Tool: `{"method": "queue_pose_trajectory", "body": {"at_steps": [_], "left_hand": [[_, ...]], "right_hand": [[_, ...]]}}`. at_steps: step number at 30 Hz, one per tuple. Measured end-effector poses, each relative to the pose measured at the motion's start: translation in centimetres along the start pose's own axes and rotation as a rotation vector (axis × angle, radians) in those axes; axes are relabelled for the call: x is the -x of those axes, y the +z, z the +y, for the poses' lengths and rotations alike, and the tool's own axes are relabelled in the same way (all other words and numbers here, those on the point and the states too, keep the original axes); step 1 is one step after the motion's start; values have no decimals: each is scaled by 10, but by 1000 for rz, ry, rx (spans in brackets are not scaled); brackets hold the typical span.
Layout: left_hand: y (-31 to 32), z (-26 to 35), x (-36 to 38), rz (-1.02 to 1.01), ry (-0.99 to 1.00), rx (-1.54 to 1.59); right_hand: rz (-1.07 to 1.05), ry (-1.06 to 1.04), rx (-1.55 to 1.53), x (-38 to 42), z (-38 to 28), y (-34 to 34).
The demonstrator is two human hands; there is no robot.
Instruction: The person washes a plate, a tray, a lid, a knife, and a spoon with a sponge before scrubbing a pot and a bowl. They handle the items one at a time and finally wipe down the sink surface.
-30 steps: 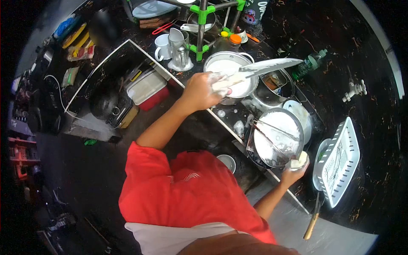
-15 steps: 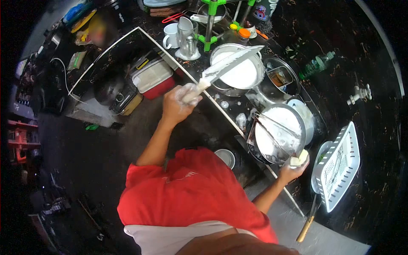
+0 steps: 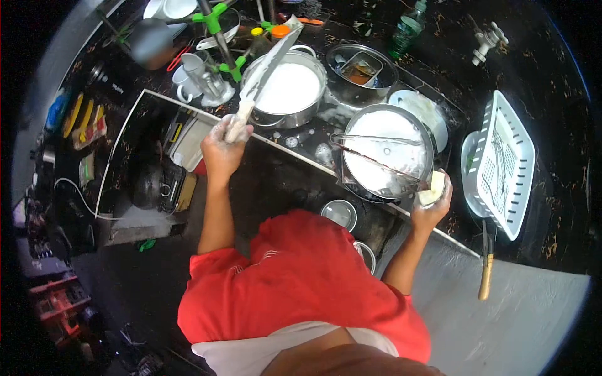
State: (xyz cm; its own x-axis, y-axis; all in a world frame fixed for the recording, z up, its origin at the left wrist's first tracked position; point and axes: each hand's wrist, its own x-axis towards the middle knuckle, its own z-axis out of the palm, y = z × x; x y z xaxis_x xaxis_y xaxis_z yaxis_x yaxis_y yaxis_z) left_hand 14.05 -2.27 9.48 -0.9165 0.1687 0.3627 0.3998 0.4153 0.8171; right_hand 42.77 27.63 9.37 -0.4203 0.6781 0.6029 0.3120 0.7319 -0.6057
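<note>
My left hand point(image 3: 221, 150), wet with white suds, is closed round the pale handle of a large knife point(image 3: 274, 61). The suds-streaked blade points up and away, over the left side of a metal pot point(image 3: 298, 117) filled with white liquid or foam. In my right hand point(image 3: 431, 215) is a pale yellow sponge point(image 3: 432, 189), beside the near right rim of a round pan point(image 3: 429, 143). White, sudsy liquid fills this pan. Metal tongs point(image 3: 376, 161) lie across its top. Part of my right fingers is hidden behind the sponge.
A white plastic basket point(image 3: 525, 169) stands on the right, near a wooden-handled tool point(image 3: 486, 276). Behind are a dark basin point(image 3: 357, 88), a green bottle point(image 3: 407, 30) and a tap point(image 3: 488, 42). A glass mug point(image 3: 204, 78) and a green-jointed rack point(image 3: 216, 34) stand at back left.
The view has turned and shifted, so the counter sits differently. My left hand has tipped the knife more upright. My right hand still holds the sponge beside the pan.
</note>
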Motion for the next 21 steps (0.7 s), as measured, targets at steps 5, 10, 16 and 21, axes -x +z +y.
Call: {"method": "queue_pose_trajectory", "body": {"at_steps": [5, 10, 16, 21], "left_hand": [[4, 3, -13, 45, 104, 23], [0, 18, -34, 26, 172, -149], [25, 55, -120, -198, 273, -377], [113, 72, -200, -360, 329, -647]], "right_hand": [[32, 53, -46, 7, 3, -2], [11, 89, -144, 5, 5, 4], [21, 30, -121, -6, -11, 12], [89, 51, -150, -3, -17, 16]]}}
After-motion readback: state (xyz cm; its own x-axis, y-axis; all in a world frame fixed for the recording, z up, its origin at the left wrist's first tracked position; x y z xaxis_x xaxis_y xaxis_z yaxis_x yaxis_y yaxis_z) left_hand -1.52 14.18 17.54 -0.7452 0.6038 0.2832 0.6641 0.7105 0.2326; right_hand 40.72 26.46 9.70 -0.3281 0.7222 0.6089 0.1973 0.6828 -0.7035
